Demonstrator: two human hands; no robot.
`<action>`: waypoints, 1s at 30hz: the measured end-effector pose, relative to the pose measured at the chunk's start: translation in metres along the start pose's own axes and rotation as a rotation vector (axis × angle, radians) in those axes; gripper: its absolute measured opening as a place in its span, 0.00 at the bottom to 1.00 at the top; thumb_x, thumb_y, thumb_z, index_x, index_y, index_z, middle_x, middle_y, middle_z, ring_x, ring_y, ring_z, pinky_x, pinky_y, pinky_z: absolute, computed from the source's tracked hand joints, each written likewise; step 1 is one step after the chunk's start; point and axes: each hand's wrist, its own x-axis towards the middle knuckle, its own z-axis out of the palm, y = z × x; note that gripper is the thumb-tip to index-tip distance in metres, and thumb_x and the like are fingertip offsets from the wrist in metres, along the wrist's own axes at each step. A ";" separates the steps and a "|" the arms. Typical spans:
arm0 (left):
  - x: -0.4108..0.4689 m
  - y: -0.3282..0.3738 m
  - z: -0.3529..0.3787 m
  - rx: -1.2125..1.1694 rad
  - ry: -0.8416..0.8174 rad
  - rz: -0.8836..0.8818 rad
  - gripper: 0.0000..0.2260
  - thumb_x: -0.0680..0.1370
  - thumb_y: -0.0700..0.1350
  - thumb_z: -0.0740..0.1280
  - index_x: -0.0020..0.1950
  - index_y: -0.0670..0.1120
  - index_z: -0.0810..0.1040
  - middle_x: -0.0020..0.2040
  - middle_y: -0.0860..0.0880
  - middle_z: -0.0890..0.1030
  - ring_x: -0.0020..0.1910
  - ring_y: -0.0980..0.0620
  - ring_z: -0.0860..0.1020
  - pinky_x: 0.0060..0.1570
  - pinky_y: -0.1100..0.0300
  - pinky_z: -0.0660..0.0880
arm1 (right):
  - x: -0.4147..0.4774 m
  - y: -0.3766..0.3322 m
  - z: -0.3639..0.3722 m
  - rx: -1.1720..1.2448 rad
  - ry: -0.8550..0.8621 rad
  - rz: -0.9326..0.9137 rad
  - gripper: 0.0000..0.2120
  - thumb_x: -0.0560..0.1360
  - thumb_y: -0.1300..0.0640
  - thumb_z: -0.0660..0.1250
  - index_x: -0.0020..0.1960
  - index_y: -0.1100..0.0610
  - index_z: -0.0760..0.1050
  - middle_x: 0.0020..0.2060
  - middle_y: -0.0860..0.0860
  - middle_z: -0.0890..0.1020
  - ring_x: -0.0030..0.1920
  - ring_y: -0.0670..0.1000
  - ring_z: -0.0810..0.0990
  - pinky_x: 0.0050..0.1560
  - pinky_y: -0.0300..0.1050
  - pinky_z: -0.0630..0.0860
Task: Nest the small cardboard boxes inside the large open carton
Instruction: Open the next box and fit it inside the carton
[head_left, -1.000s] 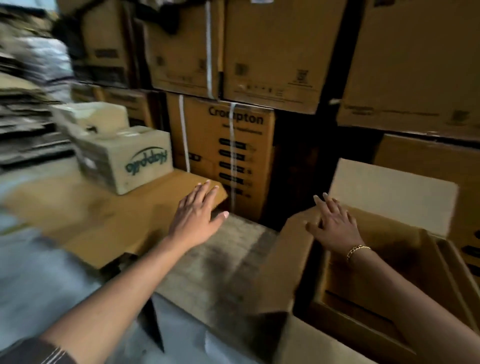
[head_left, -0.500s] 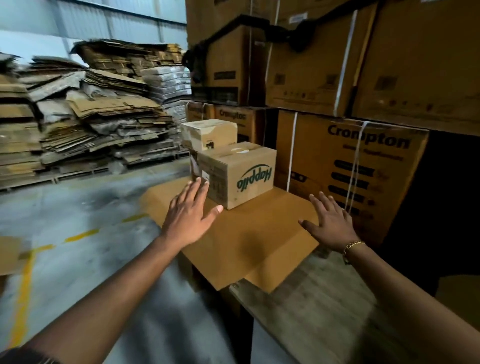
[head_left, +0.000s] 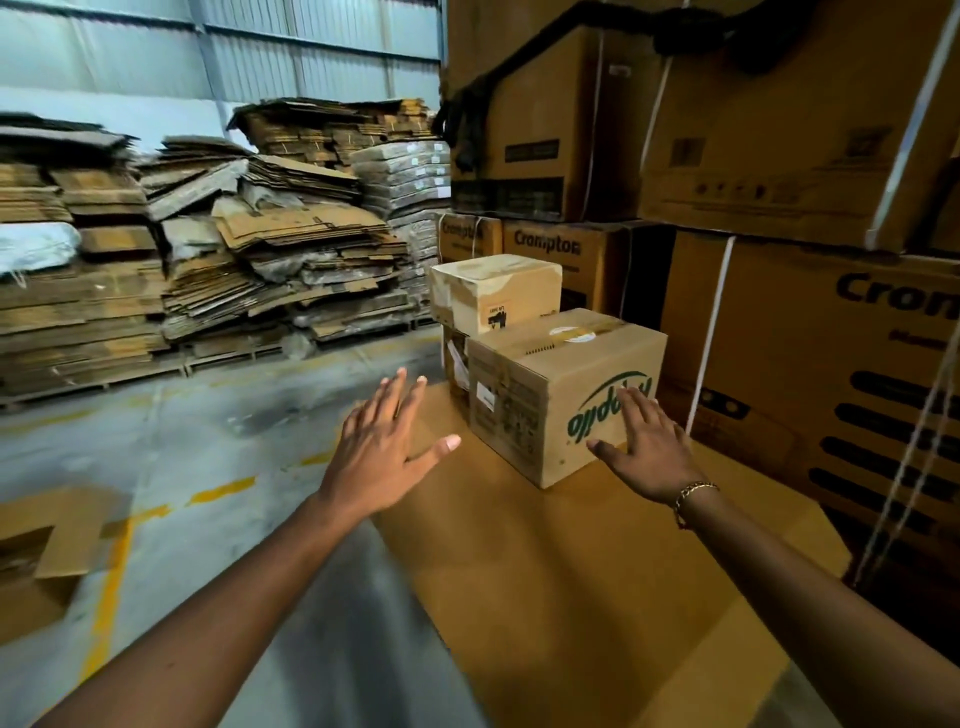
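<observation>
A small sealed cardboard box with a green upside-down logo sits on a flat brown cardboard sheet. Behind it stand two more small boxes, a pale one stacked on a lower one. My left hand hovers open, fingers spread, just left of the logo box and apart from it. My right hand, with a gold bracelet at the wrist, is open against the box's logo face; whether it touches is unclear. The large open carton is out of view.
Tall stacked Crompton cartons wall the right side and back. Piles of flattened cardboard on pallets line the far left. Grey concrete floor with yellow lines lies left; an open-flapped box sits at the left edge.
My view swung left, away from the large open carton, which has left the frame. Both hands have reached forward to either side of the logo box, the right one now at its face.
</observation>
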 end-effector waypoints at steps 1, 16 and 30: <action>0.017 -0.009 0.003 -0.001 0.002 -0.009 0.41 0.77 0.73 0.50 0.83 0.54 0.44 0.83 0.49 0.41 0.82 0.48 0.45 0.77 0.42 0.47 | 0.017 -0.005 0.005 0.015 -0.007 -0.002 0.41 0.78 0.35 0.60 0.82 0.50 0.44 0.82 0.50 0.48 0.80 0.55 0.49 0.77 0.60 0.52; 0.302 -0.069 0.139 -0.316 -0.182 0.059 0.39 0.78 0.72 0.52 0.83 0.53 0.48 0.83 0.47 0.48 0.81 0.41 0.50 0.76 0.36 0.53 | 0.193 -0.012 0.085 0.378 0.023 0.367 0.45 0.77 0.34 0.61 0.82 0.51 0.40 0.82 0.51 0.42 0.81 0.56 0.49 0.76 0.56 0.55; 0.464 -0.095 0.228 -1.067 -0.606 -0.230 0.30 0.77 0.64 0.66 0.75 0.50 0.71 0.72 0.45 0.74 0.70 0.42 0.72 0.71 0.43 0.67 | 0.280 -0.024 0.132 0.992 0.169 0.969 0.45 0.75 0.35 0.67 0.81 0.44 0.44 0.79 0.53 0.62 0.76 0.63 0.63 0.66 0.70 0.65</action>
